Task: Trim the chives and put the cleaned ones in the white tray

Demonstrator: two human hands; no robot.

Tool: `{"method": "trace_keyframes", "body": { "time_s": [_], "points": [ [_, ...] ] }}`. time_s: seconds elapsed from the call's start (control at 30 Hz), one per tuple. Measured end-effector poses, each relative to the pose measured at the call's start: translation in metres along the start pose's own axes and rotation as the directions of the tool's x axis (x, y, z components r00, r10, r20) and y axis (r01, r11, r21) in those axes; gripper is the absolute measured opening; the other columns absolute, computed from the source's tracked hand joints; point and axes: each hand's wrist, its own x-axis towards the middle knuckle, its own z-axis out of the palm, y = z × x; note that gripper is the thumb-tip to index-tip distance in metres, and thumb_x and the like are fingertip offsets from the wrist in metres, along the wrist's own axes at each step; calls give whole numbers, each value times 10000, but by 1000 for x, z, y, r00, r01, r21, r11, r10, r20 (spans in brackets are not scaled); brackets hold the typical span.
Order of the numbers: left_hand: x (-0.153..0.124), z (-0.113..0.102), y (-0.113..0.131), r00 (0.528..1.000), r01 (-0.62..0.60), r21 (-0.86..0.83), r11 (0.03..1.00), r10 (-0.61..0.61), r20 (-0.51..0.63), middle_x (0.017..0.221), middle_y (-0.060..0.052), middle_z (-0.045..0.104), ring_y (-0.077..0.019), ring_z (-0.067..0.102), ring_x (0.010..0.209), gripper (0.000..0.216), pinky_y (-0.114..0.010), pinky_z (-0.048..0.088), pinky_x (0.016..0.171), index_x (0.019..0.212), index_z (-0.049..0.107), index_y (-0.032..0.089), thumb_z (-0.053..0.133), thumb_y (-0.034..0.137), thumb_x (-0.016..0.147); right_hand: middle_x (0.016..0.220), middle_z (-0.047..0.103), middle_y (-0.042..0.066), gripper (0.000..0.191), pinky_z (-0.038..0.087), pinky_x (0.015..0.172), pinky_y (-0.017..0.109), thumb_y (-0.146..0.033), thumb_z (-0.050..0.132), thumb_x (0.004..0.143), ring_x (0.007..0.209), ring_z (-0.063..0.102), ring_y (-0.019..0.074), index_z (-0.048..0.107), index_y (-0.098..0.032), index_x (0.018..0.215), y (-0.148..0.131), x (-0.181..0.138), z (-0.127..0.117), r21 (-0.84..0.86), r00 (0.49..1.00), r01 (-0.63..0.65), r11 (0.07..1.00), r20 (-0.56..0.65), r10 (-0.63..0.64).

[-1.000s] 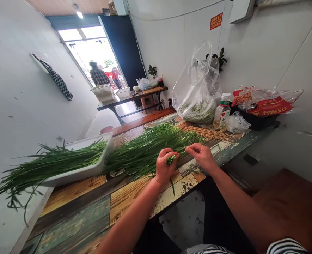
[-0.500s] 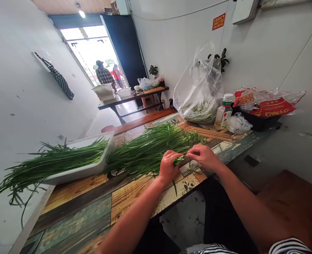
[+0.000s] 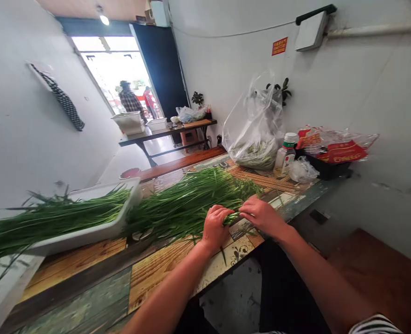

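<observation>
From afar, I see a patterned tabletop (image 3: 87, 297);
long greens (image 3: 191, 195) lie heaped across it; the left hand (image 3: 215, 227) and right hand (image 3: 263, 215) almost meet in front; left fingers grip a small green bunch (image 3: 230, 217); right fingers are at its pale ends, grip unclear.

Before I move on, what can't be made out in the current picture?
In the head view:
Slim green stems in the bare left hand: their number, mostly covered by that hand.
Bare right hand: too small to tell if its grip holds a stem.
Red rectangular wall sign: lettering too small and blurred.
Black container: inside hidden by red-and-clear plastic packaging.
Long green leaves in the white rectangular plastic tub: some tips cut off by the left edge.
</observation>
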Motion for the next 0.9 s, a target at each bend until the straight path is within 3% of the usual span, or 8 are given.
{"method": "trace_keyframes", "body": {
  "time_s": [0.1,0.23,0.37,0.47,0.67,0.77,0.9],
  "points": [
    [0,-2,0,1000,-24,-7,1000,24,-6,794,-59,692,-221,596,819,232,-370,500,751,920,671,207,505,133,776,707,681,45,192,456,654,284,-262,566,840,704,609,173,704,-215,714,-2,-2,8,68,996,-90,994,0,90],
    [-3,0,-5,1000,-30,-69,997,30,-6,836,-52,697,-223,590,841,229,-366,505,763,974,668,220,522,182,803,714,696,23,157,459,622,262,-277,597,806,663,614,153,709,-207,721,1,-7,20,272,946,-264,925,-111,303],
    [-10,9,-14,999,-10,-113,993,15,45,901,-56,701,-220,583,856,285,-368,494,778,1097,639,225,537,250,832,753,704,23,182,474,668,268,-338,602,800,695,616,156,707,-200,745,3,-13,35,440,901,-276,854,-191,390],
    [-15,19,-20,999,28,-114,993,-24,40,927,-51,699,-223,579,872,272,-381,488,797,1077,647,235,559,241,820,752,696,25,239,475,666,270,-392,577,817,695,606,159,707,-196,775,10,-15,48,525,859,-288,801,-229,458],
    [-20,27,-19,997,69,-83,994,-67,32,937,-55,697,-230,570,900,289,-399,486,824,1032,655,222,590,152,759,638,625,20,376,411,522,262,-535,555,802,547,515,142,674,-179,779,31,-20,56,554,779,-340,760,-287,558],
    [-17,23,-14,997,72,-84,994,-70,26,920,-48,699,-224,560,890,348,-387,480,814,1013,658,209,573,78,702,581,558,3,380,369,496,257,-558,604,761,519,471,132,621,-186,687,29,-22,45,451,795,-356,818,-313,519],
    [-13,20,-9,999,31,-115,993,-31,9,896,-43,701,-216,544,844,401,-369,470,776,1000,662,191,538,49,646,690,580,19,340,387,567,265,-525,529,834,604,509,147,599,-210,725,13,-21,34,189,927,-273,943,-210,310]
  ]
}}
